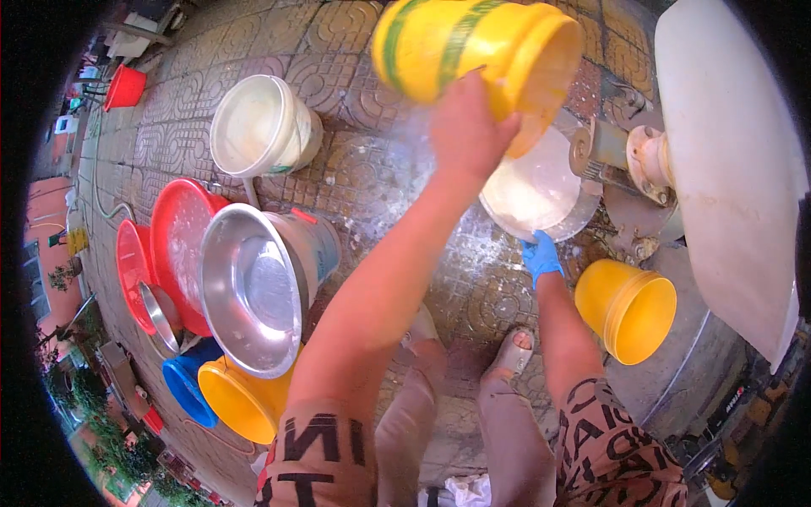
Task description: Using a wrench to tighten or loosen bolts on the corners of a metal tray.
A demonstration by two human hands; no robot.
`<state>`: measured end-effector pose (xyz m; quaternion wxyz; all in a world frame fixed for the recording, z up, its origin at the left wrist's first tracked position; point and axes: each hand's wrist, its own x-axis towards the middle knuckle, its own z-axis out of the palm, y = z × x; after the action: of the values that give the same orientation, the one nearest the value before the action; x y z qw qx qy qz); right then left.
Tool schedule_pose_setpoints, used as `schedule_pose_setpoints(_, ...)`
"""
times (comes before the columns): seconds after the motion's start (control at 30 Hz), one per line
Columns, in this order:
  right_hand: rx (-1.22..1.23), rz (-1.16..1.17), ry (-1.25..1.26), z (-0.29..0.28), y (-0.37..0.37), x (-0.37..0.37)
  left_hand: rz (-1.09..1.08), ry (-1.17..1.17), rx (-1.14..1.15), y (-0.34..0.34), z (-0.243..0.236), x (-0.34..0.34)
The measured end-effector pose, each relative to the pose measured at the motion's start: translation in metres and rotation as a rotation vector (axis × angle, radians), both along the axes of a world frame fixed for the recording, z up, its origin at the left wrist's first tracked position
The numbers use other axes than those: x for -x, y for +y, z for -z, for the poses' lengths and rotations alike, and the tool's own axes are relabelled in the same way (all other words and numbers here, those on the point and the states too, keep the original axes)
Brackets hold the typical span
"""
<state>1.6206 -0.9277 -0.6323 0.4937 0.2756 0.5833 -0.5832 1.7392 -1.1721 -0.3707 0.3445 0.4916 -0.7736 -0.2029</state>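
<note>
My bare left hand grips a yellow bucket with green bands near its rim. The bucket lies tilted in the air, its mouth facing right and down. Below that mouth is a wide, shallow basin holding pale white powder. A blue glove covers my right hand, which is closed on the basin's near rim. White dust hangs in the air between the bucket and the ground. The bucket's far side and its base are partly out of sight, and the fingers of my left hand are slightly blurred.
A rusty machine spout and a big white metal hopper stand at right. Beside them lies a yellow bucket. At left are a white bucket, a steel basin, red basins, and blue and orange buckets.
</note>
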Motion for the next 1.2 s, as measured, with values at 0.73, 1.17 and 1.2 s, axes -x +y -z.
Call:
schedule_pose_setpoints(0.73, -0.396, -0.14, 0.08, -0.055, 0.193, -0.134, 0.021, 0.672, -1.189, 0.074, 0.086, 0.035)
schedule_pose_setpoints(1.17, -0.196, -0.063, 0.151, -0.038, 0.244, -0.136, -0.002, -0.024, -0.733, 0.176, 0.222, -0.082)
schedule_pose_setpoints(1.2, -0.175, -0.035, 0.197, -0.053, 0.236, -0.138, 0.017, -0.058, -0.826, 0.173, 0.212, -0.083)
